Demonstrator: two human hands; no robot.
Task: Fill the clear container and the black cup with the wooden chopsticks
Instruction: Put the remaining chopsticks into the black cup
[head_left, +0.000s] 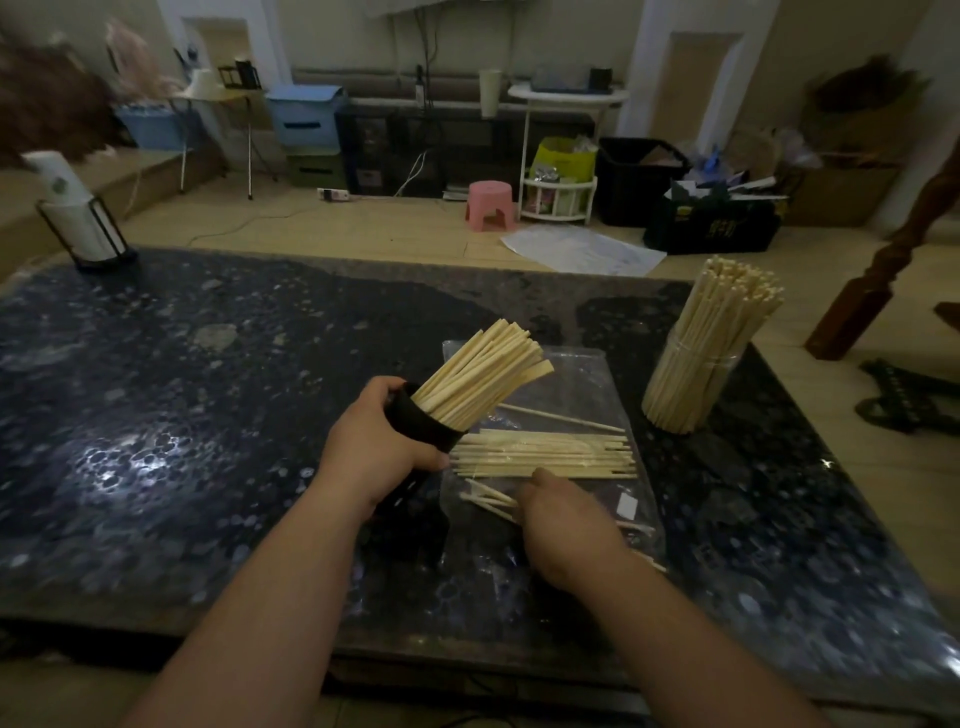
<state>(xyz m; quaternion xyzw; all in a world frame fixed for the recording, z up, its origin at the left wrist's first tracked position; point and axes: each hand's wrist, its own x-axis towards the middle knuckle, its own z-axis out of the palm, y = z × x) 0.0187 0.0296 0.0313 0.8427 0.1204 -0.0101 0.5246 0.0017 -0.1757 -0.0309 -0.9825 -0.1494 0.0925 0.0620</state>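
Filling the black cup (423, 421): my left hand (374, 447) clasps it, tilted, at centre; my right hand (566, 525) lies on the loose chopsticks (545, 454) just right of it. I cannot tell whether it pinches any. The clear container (691, 374) stands packed, far right. Next: gather a bunch and insert it.

Black cup (423, 423), pale chopsticks (545, 454)

black cup (423, 421) tilted right, chopsticks (483, 371) fanning out; clear container (691, 384) upright, packed full; loose chopsticks (545, 454) flat between them
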